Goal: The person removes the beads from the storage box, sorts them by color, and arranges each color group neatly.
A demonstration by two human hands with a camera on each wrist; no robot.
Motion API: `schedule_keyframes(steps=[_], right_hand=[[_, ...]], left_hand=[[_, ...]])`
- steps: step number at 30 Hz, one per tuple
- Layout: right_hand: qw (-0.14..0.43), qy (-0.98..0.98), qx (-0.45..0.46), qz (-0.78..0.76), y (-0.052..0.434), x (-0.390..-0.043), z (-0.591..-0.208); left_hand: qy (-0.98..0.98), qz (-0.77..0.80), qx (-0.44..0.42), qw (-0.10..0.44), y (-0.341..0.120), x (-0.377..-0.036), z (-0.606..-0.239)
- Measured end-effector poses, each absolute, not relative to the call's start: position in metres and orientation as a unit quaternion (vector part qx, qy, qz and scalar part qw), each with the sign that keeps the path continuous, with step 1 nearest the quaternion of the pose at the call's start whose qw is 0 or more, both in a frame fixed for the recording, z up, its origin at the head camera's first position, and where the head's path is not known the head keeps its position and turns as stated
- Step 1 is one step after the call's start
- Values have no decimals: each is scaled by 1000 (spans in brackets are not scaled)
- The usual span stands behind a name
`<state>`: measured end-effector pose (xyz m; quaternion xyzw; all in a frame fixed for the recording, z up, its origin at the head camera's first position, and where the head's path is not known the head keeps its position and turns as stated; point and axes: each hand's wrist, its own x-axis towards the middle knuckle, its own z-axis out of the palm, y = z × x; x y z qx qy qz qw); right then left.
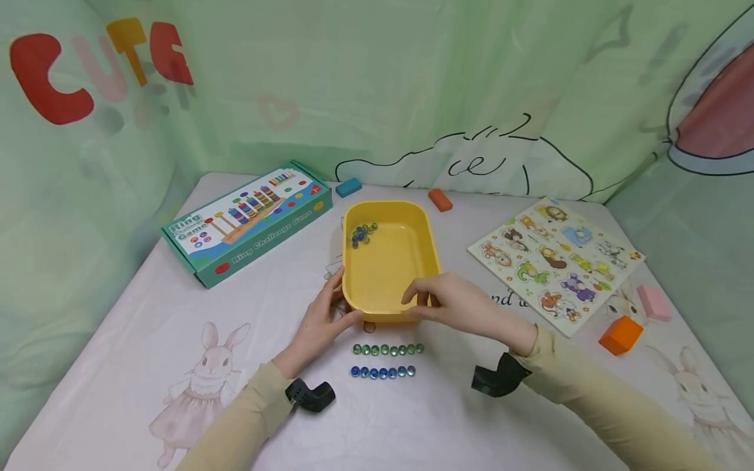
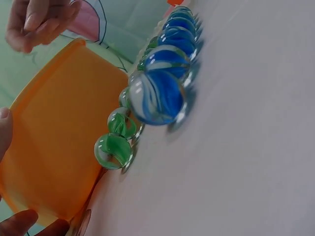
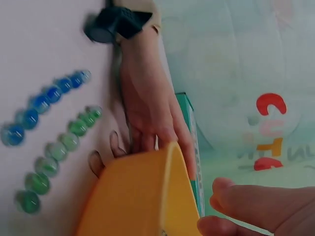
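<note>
A yellow plastic tub (image 1: 389, 261) stands in the middle of the table, with several small blue and green marbles (image 1: 361, 234) in its far left corner. My left hand (image 1: 318, 324) holds the tub's near left corner, thumb at the front rim and fingers along the left side. Over the near right rim hovers my right hand (image 1: 453, 301), fingers bent, with a gap between thumb and forefinger and no object visible there. In front of the tub lie a row of green marbles (image 1: 385, 350) and, nearer me, a row of blue marbles (image 1: 383, 373).
A green Ring Challenge Game box (image 1: 247, 222) lies at the left. To the right is an animal puzzle board (image 1: 554, 261). A blue block (image 1: 349, 188) and a red-orange block (image 1: 440, 200) sit behind the tub. An orange block (image 1: 621, 335) and a pink block (image 1: 654, 303) are far right.
</note>
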<state>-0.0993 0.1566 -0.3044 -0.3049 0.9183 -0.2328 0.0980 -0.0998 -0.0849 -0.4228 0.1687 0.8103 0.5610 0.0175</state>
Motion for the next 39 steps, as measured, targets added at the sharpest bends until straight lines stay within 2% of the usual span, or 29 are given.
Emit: schedule_keyframes(steps=[10, 22, 30, 39], right_hand=[[117, 924, -257, -258, 133, -150, -297], [88, 944, -231, -219, 105, -204, -313], [112, 955, -204, -184, 98, -227, -330], [131, 964, -210, -98, 79, -237, -346]], left_hand=[[808, 565, 166, 23, -85, -102, -424], [812, 557, 175, 19, -85, -102, -424], [812, 557, 171, 32, -83, -104, -426], [819, 549, 166, 17, -84, -104, -427]])
